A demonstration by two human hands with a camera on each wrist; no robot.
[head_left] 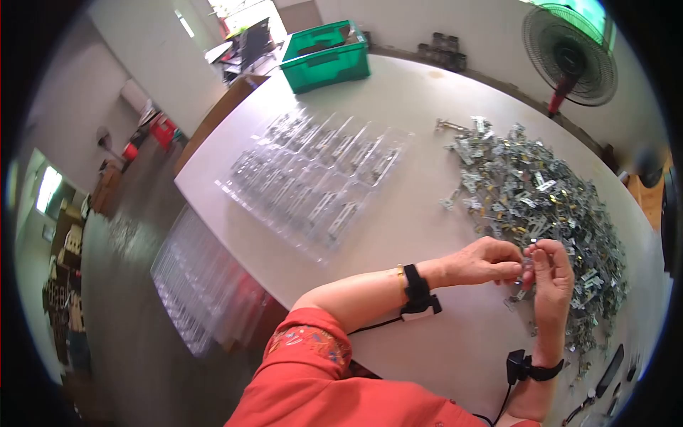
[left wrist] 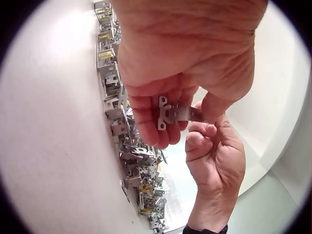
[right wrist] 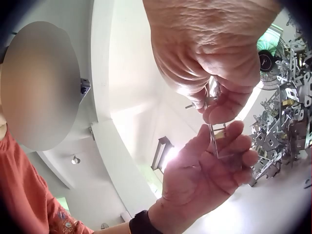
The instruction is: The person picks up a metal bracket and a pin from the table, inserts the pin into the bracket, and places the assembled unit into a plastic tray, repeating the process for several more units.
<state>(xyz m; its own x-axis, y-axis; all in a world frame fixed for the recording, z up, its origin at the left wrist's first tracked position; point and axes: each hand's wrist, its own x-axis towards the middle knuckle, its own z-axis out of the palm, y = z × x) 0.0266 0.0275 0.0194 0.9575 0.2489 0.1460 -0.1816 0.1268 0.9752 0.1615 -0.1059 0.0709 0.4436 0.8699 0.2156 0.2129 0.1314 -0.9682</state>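
Observation:
A small metal bracket (left wrist: 181, 113) with a two-holed crosspiece at one end lies across the curled fingers of my left hand (head_left: 489, 260), thumb against its narrow end. My right hand (head_left: 554, 281) pinches the bracket's other part between thumb and fingers, as the right wrist view shows. Both hands meet over the near edge of a large heap of metal brackets (head_left: 526, 181). Some of the held bracket is hidden behind the fingers.
Clear plastic trays (head_left: 302, 181) with metal pieces in their compartments lie on the white table (head_left: 398, 249). A green crate (head_left: 327, 67) stands at the far edge. More clear trays (head_left: 199, 285) are stacked beside the table. Tools (head_left: 610, 370) lie near right; a fan (head_left: 569, 57) stands beyond.

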